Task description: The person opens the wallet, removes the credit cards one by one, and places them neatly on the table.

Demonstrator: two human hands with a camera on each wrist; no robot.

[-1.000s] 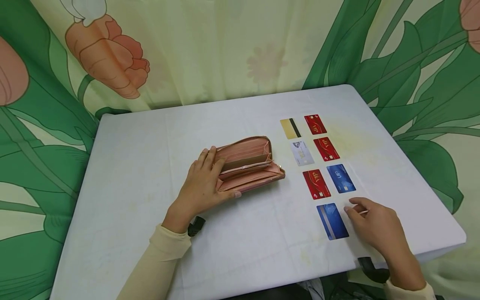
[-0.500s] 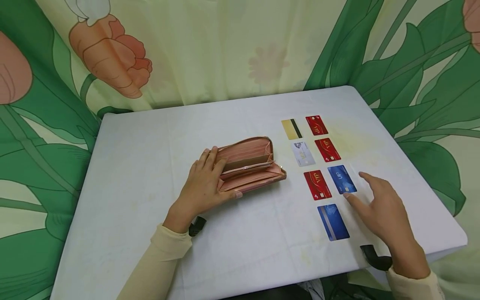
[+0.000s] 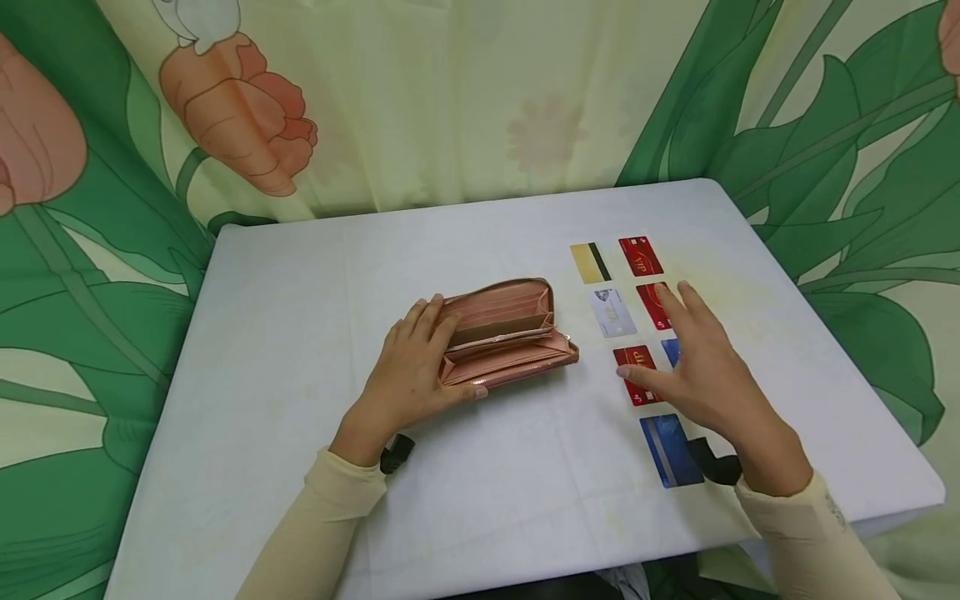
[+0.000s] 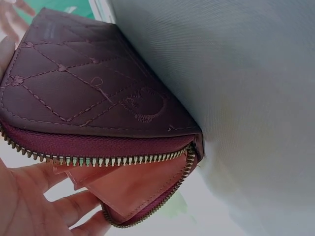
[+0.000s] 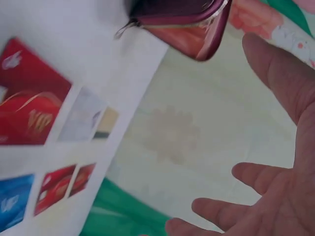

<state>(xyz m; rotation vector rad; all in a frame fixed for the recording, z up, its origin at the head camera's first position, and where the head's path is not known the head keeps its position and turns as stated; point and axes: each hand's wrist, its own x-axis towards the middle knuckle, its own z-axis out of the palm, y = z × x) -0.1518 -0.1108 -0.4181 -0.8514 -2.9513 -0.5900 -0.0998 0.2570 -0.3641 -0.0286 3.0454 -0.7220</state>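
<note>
My left hand point(image 3: 405, 371) holds the left end of an unzipped zip-around wallet point(image 3: 517, 367), thumb along the near side and fingers at the far side. Pink inner pockets show from above; the left wrist view shows the dark quilted cover point(image 4: 93, 83) and brass zip teeth. My right hand point(image 3: 712, 379) hovers over the cards with fingers spread, holding nothing. It partly hides a blue card point(image 3: 670, 350) and a red VIP card point(image 3: 651, 307). Near its thumb lies another red VIP card point(image 3: 637, 392).
Also on the white-covered table point(image 3: 285, 400) lie a gold card point(image 3: 588, 263), a silver card point(image 3: 612, 313), a far red card point(image 3: 640, 256) and a near blue striped card point(image 3: 670, 454). A patterned curtain point(image 3: 450, 108) hangs behind the table.
My right hand has spread its loosely curled fingers and moved left and away from me, from beside the blue cards to over the cards. The left hand keeps its hold on the wallet.
</note>
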